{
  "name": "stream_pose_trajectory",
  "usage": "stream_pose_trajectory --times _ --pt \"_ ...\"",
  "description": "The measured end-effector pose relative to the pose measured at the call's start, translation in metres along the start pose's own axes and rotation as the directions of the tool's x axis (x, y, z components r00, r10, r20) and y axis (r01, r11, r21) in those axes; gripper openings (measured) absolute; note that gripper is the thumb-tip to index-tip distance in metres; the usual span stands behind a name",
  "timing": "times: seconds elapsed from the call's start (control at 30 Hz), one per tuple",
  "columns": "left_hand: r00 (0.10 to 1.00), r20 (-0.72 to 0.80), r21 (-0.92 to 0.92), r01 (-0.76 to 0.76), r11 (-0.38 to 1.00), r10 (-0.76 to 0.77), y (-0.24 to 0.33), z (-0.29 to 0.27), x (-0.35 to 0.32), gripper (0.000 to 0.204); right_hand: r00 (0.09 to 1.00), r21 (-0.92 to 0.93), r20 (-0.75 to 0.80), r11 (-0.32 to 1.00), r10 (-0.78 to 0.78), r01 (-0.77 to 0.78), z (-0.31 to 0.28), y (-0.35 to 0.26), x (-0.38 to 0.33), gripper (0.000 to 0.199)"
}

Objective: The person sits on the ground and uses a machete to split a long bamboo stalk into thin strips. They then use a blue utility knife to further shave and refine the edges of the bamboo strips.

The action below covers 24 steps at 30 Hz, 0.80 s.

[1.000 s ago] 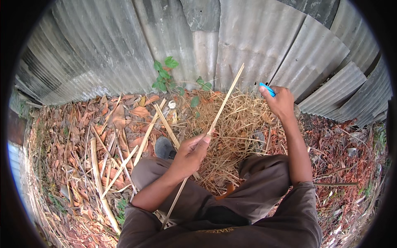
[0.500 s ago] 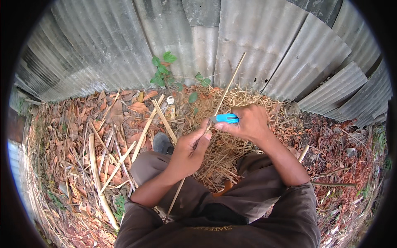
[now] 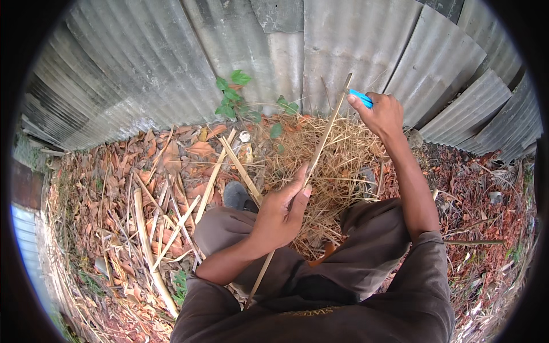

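A long, thin bamboo strip [image 3: 323, 138] slants from my lap up toward the metal sheets. My left hand [image 3: 281, 216] is closed around its middle, thumb and fingers pinching it. Up near the strip's far end, my right hand [image 3: 380, 114] grips a blue utility knife [image 3: 361, 98]. The knife's front end is beside the strip's tip; whether the blade touches it I cannot tell. Under the strip, a heap of pale shavings [image 3: 337, 171] covers the ground between my legs.
Corrugated metal sheets [image 3: 246, 51] wall off the far side. Split bamboo pieces [image 3: 150, 251] lie over dry leaves to my left. A small green plant [image 3: 229, 97] grows at the wall's foot. My shoe [image 3: 235, 195] shows beyond my left knee.
My right hand has moved the knife away from my left hand, up along the strip to its far end. The left hand keeps its hold and has shifted slightly right and lower.
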<state>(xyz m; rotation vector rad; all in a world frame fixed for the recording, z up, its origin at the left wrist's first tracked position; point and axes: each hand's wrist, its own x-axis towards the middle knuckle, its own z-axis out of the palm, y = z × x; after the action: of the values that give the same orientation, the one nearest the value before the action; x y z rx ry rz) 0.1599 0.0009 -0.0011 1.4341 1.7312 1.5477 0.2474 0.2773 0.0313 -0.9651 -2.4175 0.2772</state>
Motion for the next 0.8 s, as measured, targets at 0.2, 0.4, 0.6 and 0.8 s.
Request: stream_pose_trajectory --times 0.2,0.4,0.6,0.8 --pt "0.988 -0.004 -0.006 0.155 0.988 -0.155 0.017 -0.008 0.001 0.045 0.922 0.027 0.107 0.928 -0.372 0.371 0.005 -0.050 -0.051 0.074" --pt "0.982 0.015 -0.029 0.187 0.982 -0.187 0.022 -0.007 0.009 0.045 0.936 0.013 -0.056 0.937 -0.348 0.349 0.012 -0.028 -0.031 0.075" --pt "0.989 0.062 -0.073 0.141 0.987 -0.137 0.013 0.005 -0.002 0.045 0.996 -0.111 -0.016 0.990 0.085 -0.087 0.001 0.034 0.017 0.081" --pt "0.940 0.283 -0.143 0.238 0.961 -0.191 0.032 0.002 -0.004 0.045 0.828 0.014 -0.187 0.844 0.528 -0.536 -0.007 0.119 0.035 0.089"
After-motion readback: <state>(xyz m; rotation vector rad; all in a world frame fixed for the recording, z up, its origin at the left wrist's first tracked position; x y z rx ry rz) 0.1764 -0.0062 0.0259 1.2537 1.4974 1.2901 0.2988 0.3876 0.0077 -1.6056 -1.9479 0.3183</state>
